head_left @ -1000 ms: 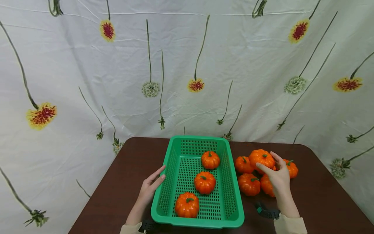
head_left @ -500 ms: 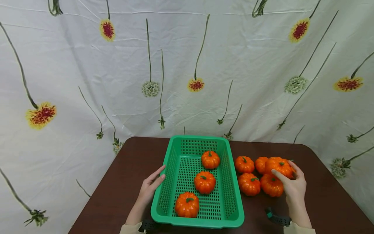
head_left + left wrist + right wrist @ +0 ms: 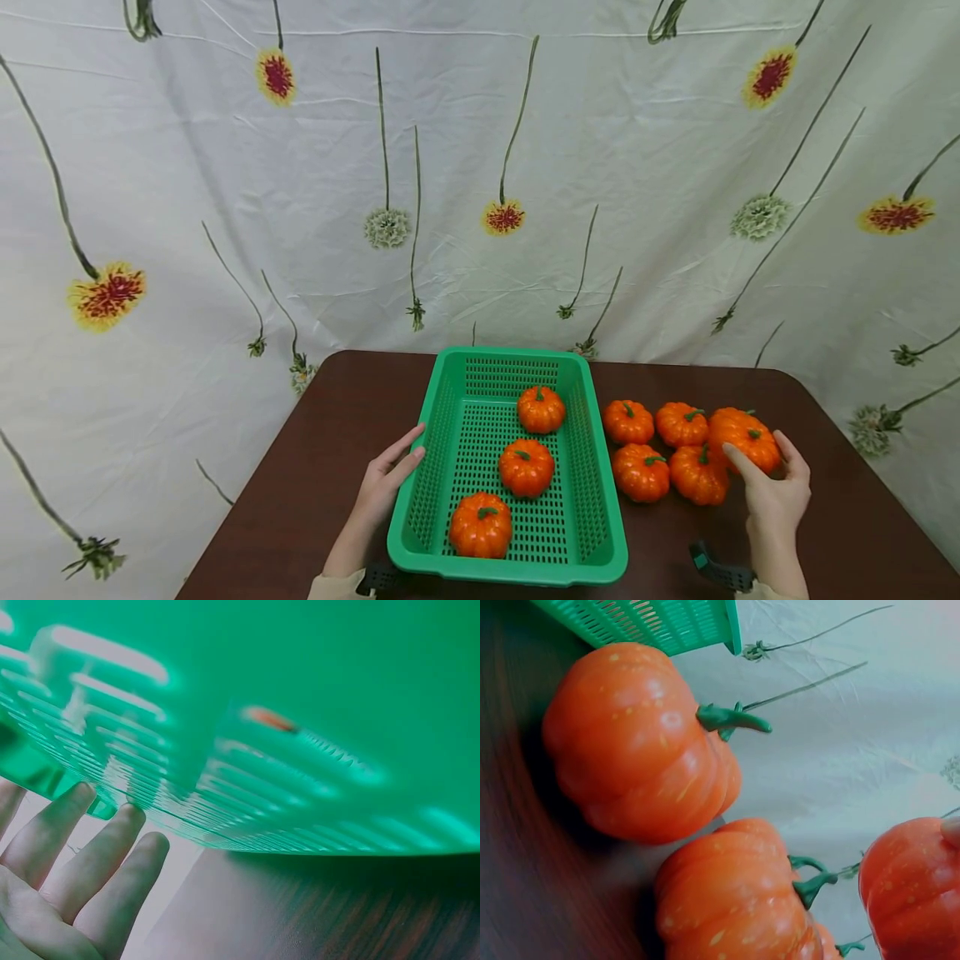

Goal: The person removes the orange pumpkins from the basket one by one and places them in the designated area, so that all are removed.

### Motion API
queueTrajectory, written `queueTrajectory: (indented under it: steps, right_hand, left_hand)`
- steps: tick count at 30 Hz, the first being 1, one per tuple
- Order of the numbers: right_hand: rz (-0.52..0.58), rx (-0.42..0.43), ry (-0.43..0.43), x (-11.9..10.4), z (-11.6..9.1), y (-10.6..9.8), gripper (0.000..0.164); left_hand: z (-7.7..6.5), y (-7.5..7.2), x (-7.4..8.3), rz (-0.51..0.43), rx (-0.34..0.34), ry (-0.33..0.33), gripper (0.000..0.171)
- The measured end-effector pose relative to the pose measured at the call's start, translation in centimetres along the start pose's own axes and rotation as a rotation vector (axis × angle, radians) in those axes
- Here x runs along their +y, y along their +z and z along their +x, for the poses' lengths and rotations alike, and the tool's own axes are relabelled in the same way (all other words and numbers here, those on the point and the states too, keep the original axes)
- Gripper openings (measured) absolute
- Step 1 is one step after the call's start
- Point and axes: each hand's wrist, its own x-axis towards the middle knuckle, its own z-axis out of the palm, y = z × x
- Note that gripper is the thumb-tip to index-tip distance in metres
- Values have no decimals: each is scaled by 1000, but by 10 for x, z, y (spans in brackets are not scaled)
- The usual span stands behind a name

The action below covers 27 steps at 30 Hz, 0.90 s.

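Observation:
My right hand (image 3: 778, 493) grips a small orange pumpkin (image 3: 754, 450) between thumb and fingers, at the right end of a group of similar pumpkins. In the right wrist view this held pumpkin (image 3: 911, 896) shows at the right edge, raised off the dark tabletop, with one fingertip (image 3: 951, 829) on it. It overlaps another pumpkin (image 3: 723, 423) behind it in the head view. My left hand (image 3: 378, 487) rests with straight fingers against the left side of a green plastic basket (image 3: 510, 570); in the left wrist view its fingers (image 3: 124, 900) lie along the slotted wall.
Inside the basket sit three pumpkins, at the back (image 3: 541, 410), middle (image 3: 527, 469) and front (image 3: 481, 527). Right of it stand several more, including a front-left pumpkin (image 3: 640, 473) and its neighbour (image 3: 699, 477). A flowered white cloth (image 3: 480, 275) hangs behind the brown table (image 3: 300, 500).
My right hand has moved right and toward the front with the held pumpkin, uncovering pumpkins in the group. The left hand, the basket and the pumpkins inside have stayed put.

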Motion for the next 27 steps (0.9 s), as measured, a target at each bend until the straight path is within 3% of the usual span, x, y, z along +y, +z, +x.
queueTrajectory:
  steps: [6, 11, 17, 27]
  right_hand:
    - [-4, 54, 31, 12, 8, -10, 92]
    - [-44, 84, 77, -11, -19, -7, 84]
    - [-128, 71, 70, -34, -47, -5, 79]
    - [-189, 88, 85, -19, -42, -10, 80]
  left_hand:
    - [1, -1, -2, -3, -6, 4, 43]
    - [2, -1, -2, -10, -6, 10, 43]
    - [1, -1, -1, -16, -6, 21, 44]
    - [1, 0, -2, -6, 5, 16, 43]
